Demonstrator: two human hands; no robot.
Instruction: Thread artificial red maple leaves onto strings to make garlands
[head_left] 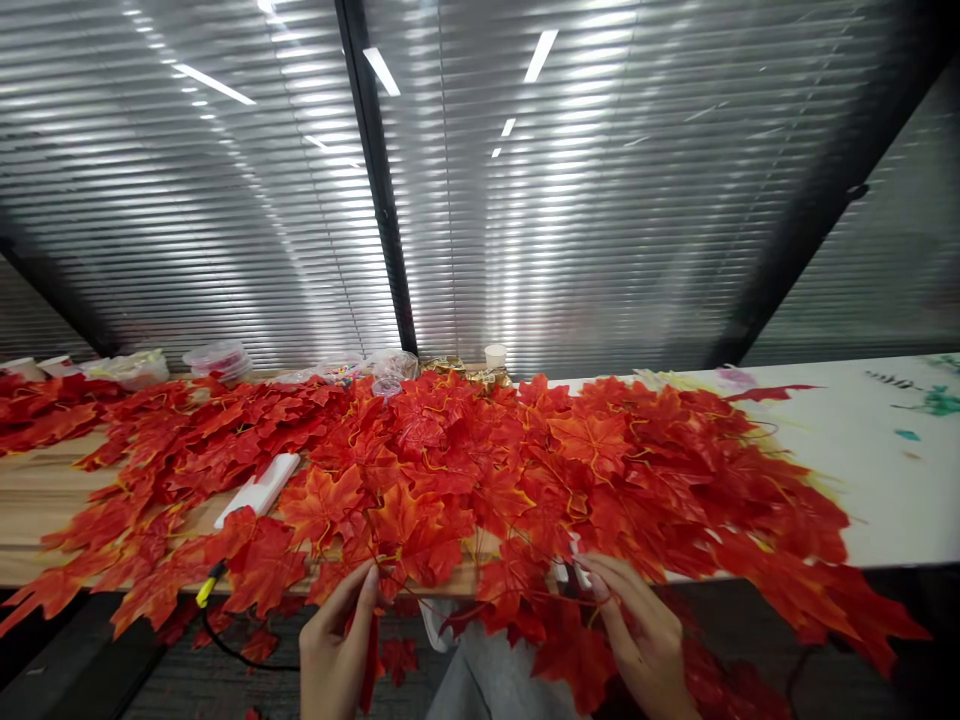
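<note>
Red and orange artificial maple leaves (420, 430) lie in a long heap over the table, some hanging past its front edge. At the front edge, left of centre, my left hand (341, 635) pinches a thin stem of the leaf garland between thumb and finger, with a red leaf partly hidden behind the palm. My right hand (637, 630), further right, has thumb and fingertips pressed together on the garland's stem, beside a small white object (577, 562) partly covered by leaves. Thin dark red stems run between the two hands.
A white bar-shaped object (259, 490) lies among the leaves at left. Near it hangs a black cable (240, 655) with a yellow end. Plastic tubs (217, 360), bags, and a paper cup (495, 356) line the back. A white tabletop (862, 450) extends right. Leaves lie on the floor.
</note>
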